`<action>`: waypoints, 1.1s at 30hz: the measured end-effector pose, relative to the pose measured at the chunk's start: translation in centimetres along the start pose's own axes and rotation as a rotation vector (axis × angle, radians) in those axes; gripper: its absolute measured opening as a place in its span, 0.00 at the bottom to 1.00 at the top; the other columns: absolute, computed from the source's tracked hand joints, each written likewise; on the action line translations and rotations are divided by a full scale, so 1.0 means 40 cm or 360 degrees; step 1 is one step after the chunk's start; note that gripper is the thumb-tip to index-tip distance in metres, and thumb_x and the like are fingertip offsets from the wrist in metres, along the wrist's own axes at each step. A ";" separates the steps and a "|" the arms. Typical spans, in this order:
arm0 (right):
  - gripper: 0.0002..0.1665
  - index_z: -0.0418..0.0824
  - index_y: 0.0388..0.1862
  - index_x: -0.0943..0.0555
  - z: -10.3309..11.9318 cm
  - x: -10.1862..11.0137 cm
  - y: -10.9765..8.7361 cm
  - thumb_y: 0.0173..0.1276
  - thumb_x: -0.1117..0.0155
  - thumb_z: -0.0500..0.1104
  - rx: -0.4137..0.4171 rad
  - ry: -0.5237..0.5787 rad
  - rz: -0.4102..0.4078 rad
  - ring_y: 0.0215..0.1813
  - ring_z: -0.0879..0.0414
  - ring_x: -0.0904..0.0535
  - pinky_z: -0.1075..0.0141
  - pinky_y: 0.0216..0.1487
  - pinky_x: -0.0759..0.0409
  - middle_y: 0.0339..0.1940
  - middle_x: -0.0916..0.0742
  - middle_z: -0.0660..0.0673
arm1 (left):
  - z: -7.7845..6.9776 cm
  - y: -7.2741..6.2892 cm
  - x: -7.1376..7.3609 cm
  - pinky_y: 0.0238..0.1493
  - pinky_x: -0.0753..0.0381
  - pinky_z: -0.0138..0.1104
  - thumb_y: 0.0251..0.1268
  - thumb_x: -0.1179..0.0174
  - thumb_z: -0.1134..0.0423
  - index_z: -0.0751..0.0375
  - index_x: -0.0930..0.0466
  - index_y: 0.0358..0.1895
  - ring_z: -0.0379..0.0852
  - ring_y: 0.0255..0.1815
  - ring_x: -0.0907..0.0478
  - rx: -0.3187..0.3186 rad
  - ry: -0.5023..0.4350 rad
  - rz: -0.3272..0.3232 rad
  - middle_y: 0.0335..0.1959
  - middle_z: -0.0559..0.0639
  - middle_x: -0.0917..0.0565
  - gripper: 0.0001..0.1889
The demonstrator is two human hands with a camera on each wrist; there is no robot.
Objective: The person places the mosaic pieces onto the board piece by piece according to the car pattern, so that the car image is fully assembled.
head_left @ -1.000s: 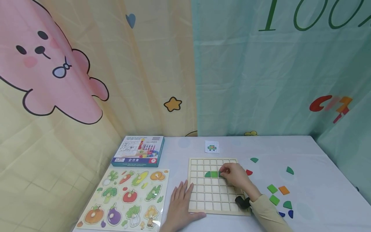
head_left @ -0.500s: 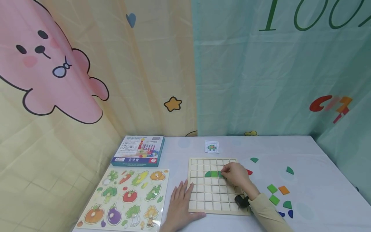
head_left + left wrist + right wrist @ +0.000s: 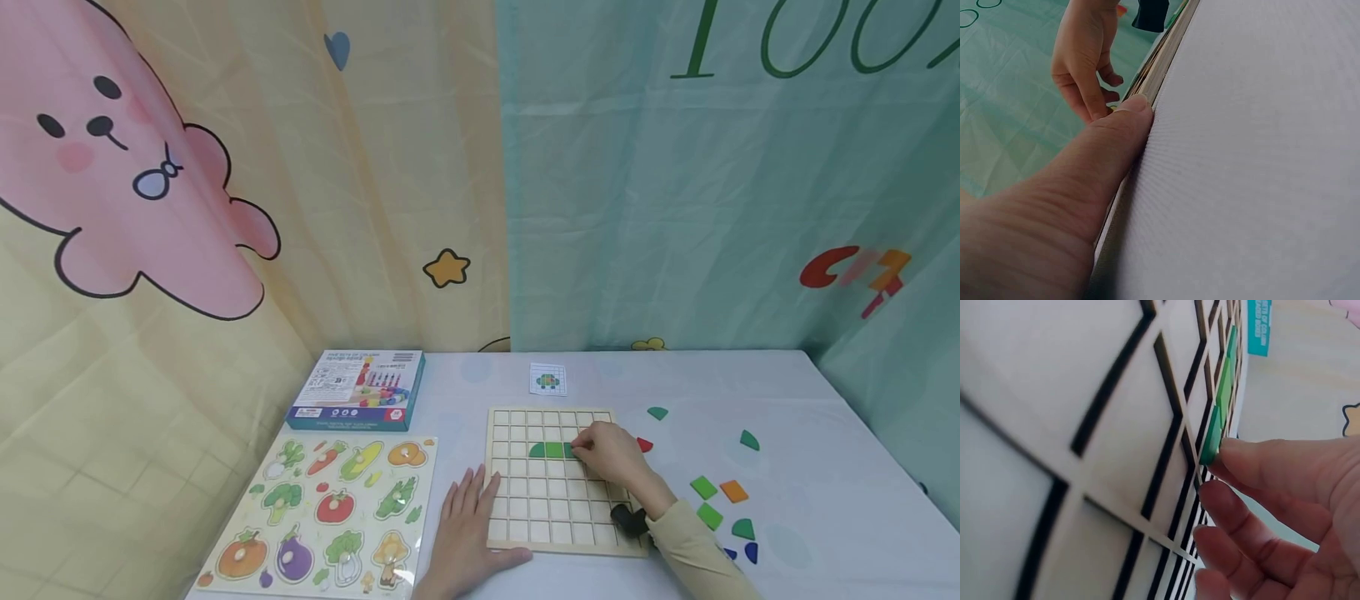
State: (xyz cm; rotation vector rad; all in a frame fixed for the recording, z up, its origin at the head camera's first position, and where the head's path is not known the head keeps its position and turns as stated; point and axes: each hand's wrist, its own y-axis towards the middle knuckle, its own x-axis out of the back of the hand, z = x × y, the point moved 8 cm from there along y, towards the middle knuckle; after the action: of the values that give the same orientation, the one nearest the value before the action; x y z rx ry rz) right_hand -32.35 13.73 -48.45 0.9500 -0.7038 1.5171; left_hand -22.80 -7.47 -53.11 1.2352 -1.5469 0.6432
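A wooden grid board (image 3: 529,507) lies on the white table. In one of its rows sit a dark green quarter-circle piece (image 3: 537,451) and a light green square piece (image 3: 553,451). My right hand (image 3: 611,454) pinches another dark green quarter-circle piece (image 3: 1210,439) between thumb and forefinger, at the right end of that row. The piece lies at the grid, partly hidden by the fingertips in the head view. My left hand (image 3: 468,533) rests at the board's lower left corner with straight fingers, its thumb (image 3: 1116,134) along the near edge.
Several loose green, red, orange (image 3: 734,491) and blue pieces lie right of the board. Behind it is a small pattern card (image 3: 548,380). A vegetable picture board (image 3: 307,533) and a flat box (image 3: 358,392) lie left. A black wrist device (image 3: 628,521) overhangs the board.
My right hand has shifted very slightly to the right, still at the quarter-circle piece. The left hand stays in place.
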 end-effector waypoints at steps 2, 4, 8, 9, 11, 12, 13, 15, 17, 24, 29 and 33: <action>0.04 0.42 0.33 0.12 -0.001 -0.002 -0.003 0.58 0.29 0.39 0.0011 0.0020 0.0031 0.30 0.60 0.26 0.62 0.33 0.22 0.29 0.18 0.53 | 0.001 0.000 -0.002 0.71 0.59 0.50 0.42 0.51 0.19 0.57 0.45 0.74 0.56 0.74 0.56 0.0005 -0.0002 0.0008 0.74 0.58 0.48 0.59; 0.06 0.41 0.35 0.12 -0.001 0.000 -0.009 0.59 0.30 0.38 0.0024 0.0067 0.0065 0.30 0.59 0.28 0.63 0.32 0.24 0.29 0.19 0.53 | 0.001 0.000 -0.003 0.71 0.59 0.50 0.42 0.51 0.19 0.57 0.45 0.74 0.56 0.74 0.56 0.0007 0.0000 0.0011 0.74 0.58 0.48 0.59; 0.09 0.40 0.41 0.13 -0.008 0.017 -0.032 0.60 0.32 0.38 0.0070 0.0177 0.0060 0.27 0.59 0.31 0.66 0.27 0.29 0.29 0.21 0.54 | -0.001 0.002 -0.001 0.71 0.58 0.50 0.42 0.51 0.19 0.57 0.45 0.74 0.56 0.74 0.56 0.0000 0.0000 0.0002 0.74 0.58 0.47 0.59; 0.09 0.40 0.41 0.14 -0.011 0.026 -0.039 0.61 0.33 0.38 0.0088 0.0196 0.0039 0.27 0.60 0.31 0.66 0.26 0.29 0.29 0.21 0.54 | -0.002 0.003 -0.001 0.71 0.58 0.50 0.42 0.51 0.19 0.57 0.45 0.74 0.56 0.74 0.56 0.0000 0.0003 0.0003 0.74 0.58 0.48 0.59; 0.09 0.41 0.42 0.14 -0.022 0.047 -0.056 0.63 0.34 0.38 0.0112 0.0226 -0.0014 0.27 0.60 0.31 0.66 0.25 0.30 0.30 0.21 0.54 | -0.003 0.003 -0.002 0.71 0.58 0.51 0.42 0.51 0.19 0.57 0.45 0.74 0.57 0.74 0.56 -0.0003 0.0000 0.0003 0.74 0.58 0.48 0.59; 0.09 0.40 0.42 0.14 -0.029 0.058 -0.064 0.63 0.34 0.39 0.0118 0.0230 -0.0046 0.27 0.60 0.30 0.66 0.25 0.30 0.30 0.21 0.54 | -0.003 0.003 -0.002 0.71 0.58 0.51 0.42 0.51 0.19 0.57 0.45 0.74 0.57 0.74 0.56 -0.0003 -0.0004 0.0003 0.74 0.58 0.48 0.59; 0.09 0.40 0.42 0.14 -0.037 0.070 -0.071 0.63 0.34 0.39 0.0122 0.0225 -0.0079 0.28 0.61 0.30 0.67 0.25 0.30 0.30 0.20 0.54 | -0.003 0.003 -0.002 0.71 0.58 0.51 0.42 0.51 0.19 0.58 0.45 0.74 0.57 0.74 0.56 -0.0003 -0.0004 0.0004 0.74 0.58 0.47 0.59; 0.09 0.39 0.42 0.15 -0.054 0.094 -0.087 0.64 0.34 0.40 0.0117 0.0212 -0.0138 0.29 0.60 0.29 0.67 0.25 0.29 0.30 0.19 0.54 | -0.002 0.002 -0.003 0.71 0.58 0.51 0.41 0.51 0.19 0.57 0.45 0.74 0.57 0.74 0.56 0.0002 -0.0005 0.0007 0.74 0.58 0.47 0.59; 0.09 0.38 0.42 0.15 -0.075 0.117 -0.099 0.64 0.34 0.40 0.0082 0.0199 -0.0182 0.29 0.59 0.29 0.67 0.25 0.29 0.30 0.19 0.53 | 0.000 0.001 -0.002 0.71 0.58 0.51 0.41 0.51 0.18 0.57 0.45 0.74 0.57 0.74 0.56 0.0003 -0.0004 0.0000 0.74 0.58 0.47 0.59; 0.09 0.39 0.42 0.15 -0.148 0.184 -0.138 0.64 0.34 0.40 -0.0047 0.0129 -0.0278 0.31 0.57 0.27 0.66 0.25 0.28 0.35 0.16 0.49 | 0.000 0.000 0.001 0.70 0.55 0.51 0.42 0.52 0.18 0.57 0.45 0.73 0.57 0.74 0.54 -0.0038 0.0017 -0.0068 0.74 0.59 0.46 0.59; 0.11 0.37 0.42 0.15 -0.186 0.203 -0.164 0.64 0.34 0.42 -0.0109 0.0055 -0.0281 0.31 0.55 0.27 0.65 0.27 0.28 0.33 0.16 0.49 | 0.001 0.001 0.000 0.71 0.59 0.49 0.41 0.52 0.18 0.57 0.46 0.74 0.56 0.74 0.55 -0.0019 0.0015 -0.0042 0.74 0.58 0.47 0.59; 0.11 0.37 0.41 0.15 -0.204 0.200 -0.184 0.62 0.32 0.43 -0.0160 0.0020 -0.0221 0.30 0.56 0.27 0.65 0.27 0.28 0.30 0.17 0.50 | 0.002 0.003 -0.002 0.71 0.61 0.49 0.41 0.51 0.18 0.56 0.47 0.74 0.56 0.75 0.57 0.0012 -0.0005 0.0016 0.74 0.57 0.48 0.60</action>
State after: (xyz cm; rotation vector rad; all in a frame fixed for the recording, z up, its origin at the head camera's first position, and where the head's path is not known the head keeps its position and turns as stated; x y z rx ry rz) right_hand -26.72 25.87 -46.06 0.8944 -0.6846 1.3525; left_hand -22.94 -7.47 -53.19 1.2350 -1.5555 0.6546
